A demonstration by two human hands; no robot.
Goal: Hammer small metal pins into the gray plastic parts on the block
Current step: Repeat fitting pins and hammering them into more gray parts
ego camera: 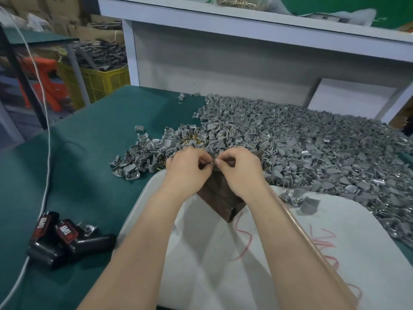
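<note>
The block (220, 198) stands on a board (279, 265) at the surface's (100, 130) near edge, plastic parts (290, 139) heaped behind and right of it, pins (194, 139) among them, two devices (64, 238) by the left edge.

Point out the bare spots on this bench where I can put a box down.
Bare green mat lies left, between the gray parts pile, the black devices and the white board. The board's near-right area is bare too, apart from red threads. Crowded: the pile across the right and around the wooden block.

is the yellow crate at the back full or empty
Full: dark gray pieces are heaped well above the rim of the yellow crate.
</note>
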